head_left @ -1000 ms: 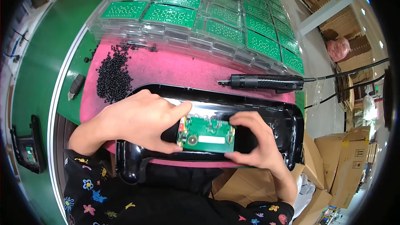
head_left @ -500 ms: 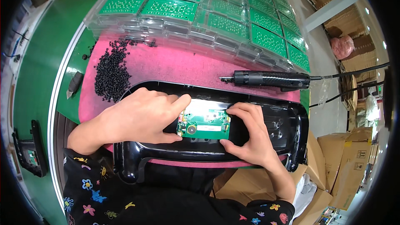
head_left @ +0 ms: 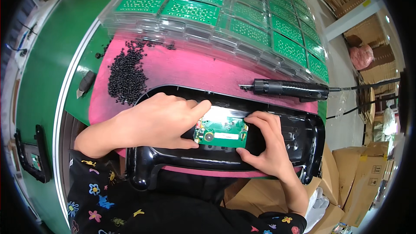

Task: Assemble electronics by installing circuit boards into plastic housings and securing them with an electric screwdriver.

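Observation:
A green circuit board [head_left: 225, 135] with a round black part and a white strip lies level over the middle of a black plastic housing [head_left: 173, 159]. My left hand [head_left: 167, 119] grips the board's left edge, thumb at the near corner and index finger at the far one. At the opposite edge, my right hand [head_left: 269, 145] holds the board between thumb and fingers. The housing is long and shallow, with a leg-like arm at each end, and rests on a pink mat [head_left: 186, 67]. Whether the board touches the housing floor cannot be seen.
Black screws [head_left: 125, 78] are heaped at the mat's left. A corded black electric screwdriver [head_left: 290, 89] lies beyond the housing. Clear trays of green boards [head_left: 190, 11] are stacked at the back. Another black housing [head_left: 32, 156] sits far left; cardboard boxes [head_left: 357, 182] stand at right.
The whole view has shifted, so the scene sits slightly farther right. Both hands keep their hold on the circuit board, which has hardly moved against the housing.

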A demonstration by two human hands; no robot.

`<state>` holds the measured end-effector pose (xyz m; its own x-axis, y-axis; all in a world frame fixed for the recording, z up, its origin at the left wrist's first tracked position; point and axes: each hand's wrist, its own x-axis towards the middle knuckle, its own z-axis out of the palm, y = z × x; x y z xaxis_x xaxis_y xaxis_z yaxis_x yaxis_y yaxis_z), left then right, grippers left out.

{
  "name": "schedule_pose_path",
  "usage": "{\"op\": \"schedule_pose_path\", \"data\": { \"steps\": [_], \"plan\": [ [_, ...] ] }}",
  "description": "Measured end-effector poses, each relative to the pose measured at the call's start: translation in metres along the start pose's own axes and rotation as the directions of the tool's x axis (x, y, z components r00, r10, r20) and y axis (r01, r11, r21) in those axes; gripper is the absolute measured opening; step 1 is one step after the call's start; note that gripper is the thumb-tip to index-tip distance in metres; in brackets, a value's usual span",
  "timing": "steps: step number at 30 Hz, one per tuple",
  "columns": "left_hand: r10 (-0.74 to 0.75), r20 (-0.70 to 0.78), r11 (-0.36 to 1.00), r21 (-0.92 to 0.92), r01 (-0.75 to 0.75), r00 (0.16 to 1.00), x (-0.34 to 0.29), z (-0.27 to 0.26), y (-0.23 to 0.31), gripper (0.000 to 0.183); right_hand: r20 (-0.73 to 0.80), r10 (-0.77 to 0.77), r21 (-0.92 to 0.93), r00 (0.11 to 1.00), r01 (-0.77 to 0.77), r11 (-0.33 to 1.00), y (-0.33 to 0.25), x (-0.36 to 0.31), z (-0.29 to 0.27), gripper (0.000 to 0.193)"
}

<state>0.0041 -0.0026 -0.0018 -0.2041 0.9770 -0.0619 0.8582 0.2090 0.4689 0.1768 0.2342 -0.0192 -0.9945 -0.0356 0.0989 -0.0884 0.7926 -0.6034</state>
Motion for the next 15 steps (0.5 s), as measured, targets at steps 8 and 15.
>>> {"op": "schedule_pose_path", "data": {
  "steps": [8, 15],
  "plan": [
    [0.014, 0.014, 0.997, -0.071, -0.013, 1.000, -0.005, 0.002, 0.001, 0.061, 0.030, 0.054, -0.046, 0.998, -0.052, 0.998, -0.008, -0.004, -0.003, 0.068],
    [-0.063, -0.334, 0.998, -0.025, 0.058, 0.941, -0.017, -0.022, -0.023, 0.033, -0.217, 0.219, -0.053, 0.951, -0.235, 0.970, -0.012, -0.005, -0.046, 0.059]
  ]
}}
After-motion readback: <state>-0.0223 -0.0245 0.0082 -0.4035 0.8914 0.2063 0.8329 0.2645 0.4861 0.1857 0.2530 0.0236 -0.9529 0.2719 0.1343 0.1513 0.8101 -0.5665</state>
